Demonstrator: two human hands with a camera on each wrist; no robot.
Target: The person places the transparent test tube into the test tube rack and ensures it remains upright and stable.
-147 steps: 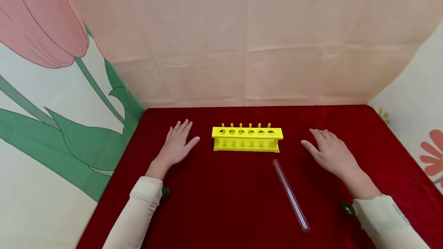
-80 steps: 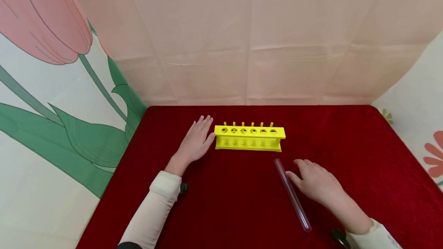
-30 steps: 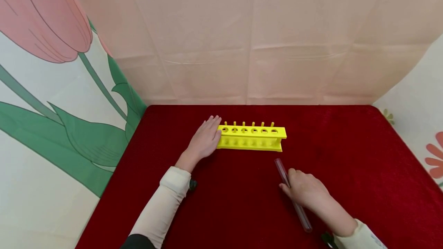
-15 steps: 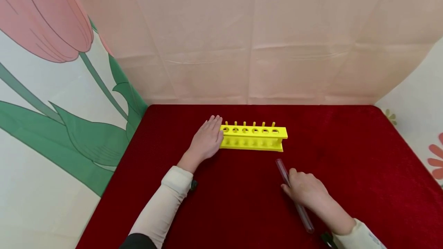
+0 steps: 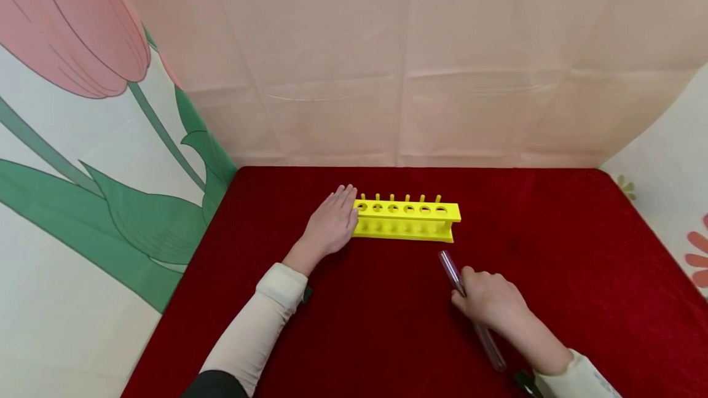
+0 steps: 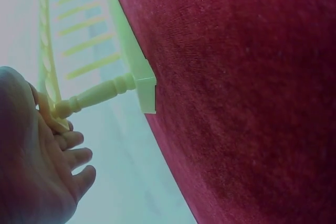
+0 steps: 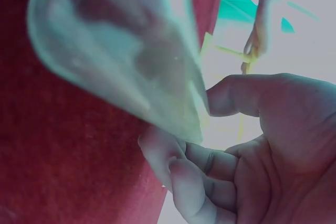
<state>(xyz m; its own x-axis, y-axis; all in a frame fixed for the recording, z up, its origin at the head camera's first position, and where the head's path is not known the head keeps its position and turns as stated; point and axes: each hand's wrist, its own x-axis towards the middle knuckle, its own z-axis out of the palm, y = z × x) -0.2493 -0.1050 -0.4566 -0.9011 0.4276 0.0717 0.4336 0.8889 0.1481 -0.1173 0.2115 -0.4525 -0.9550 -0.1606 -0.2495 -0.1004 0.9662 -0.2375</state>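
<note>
A yellow test tube rack (image 5: 406, 216) stands upright on the cloth, with a row of holes in its top plate and pegs along its back. My left hand (image 5: 330, 224) holds its left end; the left wrist view has the corner of the top plate between thumb and fingers, beside the turned end post (image 6: 100, 95). With thumb and fingertips my right hand (image 5: 491, 300) pinches a clear test tube (image 5: 450, 269) around its middle. The tube slants, one end toward the rack and the rounded end toward me. In the right wrist view that rounded end (image 7: 115, 51) looms close to the camera.
Dark red cloth (image 5: 359, 324) covers the table. Behind it hangs a beige curtain (image 5: 398, 78). Printed drapes with a large tulip (image 5: 77, 29) on the left and red flowers (image 5: 698, 260) on the right close in the sides.
The left hand has moved right from the bare cloth onto the rack's end. The right hand has come down and left and taken hold of the tube, which has shifted slightly.
</note>
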